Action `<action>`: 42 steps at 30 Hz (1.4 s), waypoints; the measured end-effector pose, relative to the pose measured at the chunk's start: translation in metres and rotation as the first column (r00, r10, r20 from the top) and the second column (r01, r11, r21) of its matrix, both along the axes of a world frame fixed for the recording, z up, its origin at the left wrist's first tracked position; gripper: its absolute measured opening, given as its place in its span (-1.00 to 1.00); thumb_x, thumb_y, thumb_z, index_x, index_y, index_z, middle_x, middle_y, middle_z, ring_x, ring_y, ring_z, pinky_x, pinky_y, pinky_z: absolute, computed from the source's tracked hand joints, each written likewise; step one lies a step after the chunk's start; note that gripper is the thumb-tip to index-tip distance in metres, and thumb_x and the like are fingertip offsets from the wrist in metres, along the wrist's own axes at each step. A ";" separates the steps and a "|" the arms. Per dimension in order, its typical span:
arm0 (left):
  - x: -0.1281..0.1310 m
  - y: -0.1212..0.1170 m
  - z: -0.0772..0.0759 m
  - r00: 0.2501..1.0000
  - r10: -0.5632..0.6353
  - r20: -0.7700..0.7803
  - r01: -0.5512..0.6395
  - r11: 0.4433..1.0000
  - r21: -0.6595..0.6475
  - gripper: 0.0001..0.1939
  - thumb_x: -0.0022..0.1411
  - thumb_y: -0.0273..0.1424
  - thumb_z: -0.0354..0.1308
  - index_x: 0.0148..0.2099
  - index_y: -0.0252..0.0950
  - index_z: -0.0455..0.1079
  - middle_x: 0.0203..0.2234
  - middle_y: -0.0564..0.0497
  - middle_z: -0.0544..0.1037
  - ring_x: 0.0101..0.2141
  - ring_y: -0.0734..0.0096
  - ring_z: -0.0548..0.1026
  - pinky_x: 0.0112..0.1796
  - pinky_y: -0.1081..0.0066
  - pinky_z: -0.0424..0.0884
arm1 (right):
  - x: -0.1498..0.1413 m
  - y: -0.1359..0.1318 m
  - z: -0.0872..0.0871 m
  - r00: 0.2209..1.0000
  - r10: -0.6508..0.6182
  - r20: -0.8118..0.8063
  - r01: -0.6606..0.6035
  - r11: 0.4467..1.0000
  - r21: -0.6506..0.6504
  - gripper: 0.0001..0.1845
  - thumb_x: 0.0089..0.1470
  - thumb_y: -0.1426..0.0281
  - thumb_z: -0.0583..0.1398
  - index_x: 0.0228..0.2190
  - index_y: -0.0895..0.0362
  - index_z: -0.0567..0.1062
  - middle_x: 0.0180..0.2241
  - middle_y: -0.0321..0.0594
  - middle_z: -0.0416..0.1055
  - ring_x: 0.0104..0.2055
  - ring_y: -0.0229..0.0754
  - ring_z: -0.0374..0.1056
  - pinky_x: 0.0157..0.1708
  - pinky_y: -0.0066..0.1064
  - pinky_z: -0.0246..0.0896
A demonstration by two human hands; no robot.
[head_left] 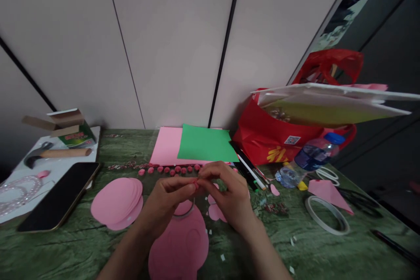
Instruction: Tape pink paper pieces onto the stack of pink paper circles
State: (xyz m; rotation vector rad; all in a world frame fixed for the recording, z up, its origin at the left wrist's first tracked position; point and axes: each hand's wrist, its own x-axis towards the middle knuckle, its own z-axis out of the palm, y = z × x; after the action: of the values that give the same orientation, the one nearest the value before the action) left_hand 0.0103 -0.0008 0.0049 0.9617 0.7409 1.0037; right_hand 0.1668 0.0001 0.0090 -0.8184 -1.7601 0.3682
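Observation:
A small red paper piece [196, 184] is pinched between the fingertips of both my hands above the table. My left hand [167, 199] grips it from the left and my right hand [231, 192] from the right; the fingers hide most of it. Below them lie large pink paper shapes [179, 245], with a ring-shaped roll of tape [183, 216] partly covered by my left hand. Pink petal-like cutouts [215, 211] show beside my right hand. Just behind my fingers runs a row of small red balled pieces [172, 170].
Left are stacked pink paper ovals [114, 201], a phone [62, 194], a hammer [59, 153] and an open box [74, 131]. Green paper [208, 144] lies at the back. Right stand a red bag [259, 131] and a bottle [305, 159], near a tape roll [328, 215] and scissors [361, 201].

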 end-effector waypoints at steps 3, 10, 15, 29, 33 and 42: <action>0.001 0.000 0.001 1.000 0.010 0.008 -0.010 1.000 0.001 -0.86 0.03 -0.47 0.21 -0.30 -0.33 0.54 -0.34 -0.06 0.61 -0.27 0.32 0.52 -0.08 0.31 0.34 | -0.001 0.001 0.000 1.000 0.010 0.005 -0.010 1.000 -0.029 -0.94 0.03 0.49 0.16 -0.39 0.12 0.44 -0.34 -0.20 0.38 -0.25 -0.20 0.34 -0.27 -0.34 0.30; 0.001 0.002 -0.001 0.997 0.072 0.042 -0.069 0.996 -0.053 -0.69 -0.03 -0.47 0.26 -0.16 -0.34 0.48 -0.31 -0.10 0.60 -0.28 0.33 0.53 -0.18 0.37 0.38 | -0.001 -0.003 0.004 0.993 0.091 0.076 -0.081 0.989 -0.120 -0.90 0.05 0.48 0.15 -0.35 0.11 0.46 -0.25 -0.20 0.32 -0.15 -0.23 0.30 -0.16 -0.36 0.26; 0.002 0.002 -0.006 0.984 0.150 -0.099 -0.153 0.988 -0.018 -0.82 -0.05 -0.43 0.28 -0.31 -0.32 0.49 -0.40 -0.02 0.60 -0.36 0.41 0.52 -0.31 0.49 0.39 | 0.002 -0.001 -0.002 0.982 0.122 0.140 -0.083 0.962 -0.258 -0.80 -0.08 0.41 0.26 -0.32 0.08 0.42 -0.18 -0.22 0.29 -0.14 -0.22 0.29 -0.21 -0.40 0.29; 0.001 0.005 -0.012 0.964 0.152 -0.219 -0.148 0.988 0.037 -0.82 -0.02 -0.37 0.24 -0.30 -0.32 0.48 -0.39 -0.03 0.57 -0.36 0.37 0.50 -0.28 0.42 0.39 | -0.005 0.004 -0.014 0.974 0.054 0.221 0.003 0.969 -0.246 -0.86 -0.01 0.54 0.17 -0.35 0.11 0.40 -0.36 -0.26 0.33 -0.33 -0.25 0.29 -0.34 -0.41 0.24; 0.001 0.005 -0.012 0.962 0.163 -0.219 -0.162 0.986 0.026 -0.81 -0.01 -0.37 0.23 -0.30 -0.32 0.49 -0.39 -0.03 0.57 -0.39 0.37 0.50 -0.30 0.39 0.40 | -0.007 0.006 -0.017 0.965 0.019 0.260 0.026 0.986 -0.166 -0.86 0.00 0.54 0.15 -0.35 0.11 0.41 -0.35 -0.23 0.34 -0.29 -0.21 0.29 -0.30 -0.38 0.24; -0.003 0.005 -0.012 0.921 0.269 -0.282 -0.261 0.963 0.066 -0.80 -0.12 -0.42 0.30 -0.34 -0.33 0.52 -0.48 -0.01 0.57 -0.41 0.39 0.49 -0.34 0.46 0.38 | -0.017 0.001 -0.017 0.937 0.016 0.349 0.035 0.989 -0.141 -0.70 -0.02 0.61 0.12 -0.23 0.11 0.42 -0.28 -0.15 0.34 -0.21 -0.16 0.29 -0.25 -0.34 0.27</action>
State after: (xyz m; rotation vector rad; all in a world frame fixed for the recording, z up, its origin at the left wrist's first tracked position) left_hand 0.0070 0.0043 -0.0074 1.0632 1.1285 1.1226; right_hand 0.1502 0.0006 -0.0075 -1.0469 -2.0765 0.3636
